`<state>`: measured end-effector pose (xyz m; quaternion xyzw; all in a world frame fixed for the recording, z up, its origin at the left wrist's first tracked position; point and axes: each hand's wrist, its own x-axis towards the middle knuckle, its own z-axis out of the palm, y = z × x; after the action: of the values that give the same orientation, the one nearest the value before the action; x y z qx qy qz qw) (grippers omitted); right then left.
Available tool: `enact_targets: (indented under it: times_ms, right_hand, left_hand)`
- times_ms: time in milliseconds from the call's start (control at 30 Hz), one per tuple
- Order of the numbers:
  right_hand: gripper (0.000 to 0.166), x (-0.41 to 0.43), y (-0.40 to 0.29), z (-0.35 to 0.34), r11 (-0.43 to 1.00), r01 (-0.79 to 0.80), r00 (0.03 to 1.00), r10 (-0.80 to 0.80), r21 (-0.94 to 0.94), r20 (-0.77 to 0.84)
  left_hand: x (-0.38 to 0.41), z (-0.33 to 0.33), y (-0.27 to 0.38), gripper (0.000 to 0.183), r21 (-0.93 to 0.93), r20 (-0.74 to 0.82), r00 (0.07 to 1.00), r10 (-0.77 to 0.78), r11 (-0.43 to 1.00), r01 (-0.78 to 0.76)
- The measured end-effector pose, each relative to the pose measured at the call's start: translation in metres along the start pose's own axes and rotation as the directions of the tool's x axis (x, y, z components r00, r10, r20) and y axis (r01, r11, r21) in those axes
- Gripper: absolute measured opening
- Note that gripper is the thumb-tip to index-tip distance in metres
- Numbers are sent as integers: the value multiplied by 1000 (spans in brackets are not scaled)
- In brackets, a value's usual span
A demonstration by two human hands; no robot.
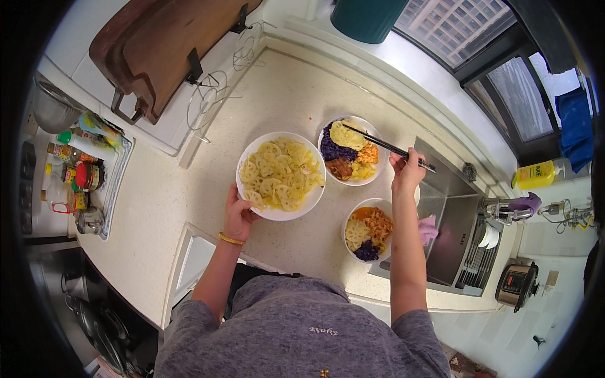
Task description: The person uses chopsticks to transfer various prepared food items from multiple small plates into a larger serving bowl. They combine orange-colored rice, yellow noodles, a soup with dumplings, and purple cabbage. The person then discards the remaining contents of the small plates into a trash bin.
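My left hand [239, 215] grips the lower left rim of a white plate [312, 201] full of sliced lotus root [279, 177]. In my right hand [407, 174] is a pair of black chopsticks [380, 141]. Their tips meet the lotus root on a second white plate [342, 183], though whether they pinch a slice I cannot tell. That plate also bears shredded purple cabbage [334, 145], a browned piece of food [339, 167] and orange scrambled food [367, 153]. Nearer me, partly behind my right forearm, stands a white bowl [346, 248] with lotus root, purple cabbage and a reddish chopped dish.
Right of the plates is a steel sink [449, 217] with a pink cloth [427, 230] at its edge. A tray [113, 189] of bottles and jars stands left. Wire racks [208, 101] and wooden cutting boards [156, 52] line the back left wall. A rice cooker [516, 285] is far right.
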<state>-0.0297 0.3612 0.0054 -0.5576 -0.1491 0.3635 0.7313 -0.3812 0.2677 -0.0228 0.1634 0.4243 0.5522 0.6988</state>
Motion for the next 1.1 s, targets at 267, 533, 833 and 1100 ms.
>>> enact_targets:
  times_ms: [267, 533, 833, 1100]
  right_hand:
    - [14, 10, -4, -21, 1000, 12, 998, -12, -1, -69]
    - [13, 17, -14, -67, 998, 7, 999, -9, -61, -41]
    - [13, 27, 0, -86, 980, -13, 999, 21, -196, 40]
    - [19, 20, -35, -73, 934, 173, 970, -105, -314, 220]
  left_hand:
    - [1, 1, 0, 54, -17, -1, 1000, 24, 1000, -24]
    - [6, 5, -2, 55, -8, 3, 1000, 13, 1000, -13]
    - [8, 9, -3, 55, -6, 27, 999, 26, 1000, -25]
    - [7, 12, 0, 56, 16, -4, 1000, 16, 1000, -16]
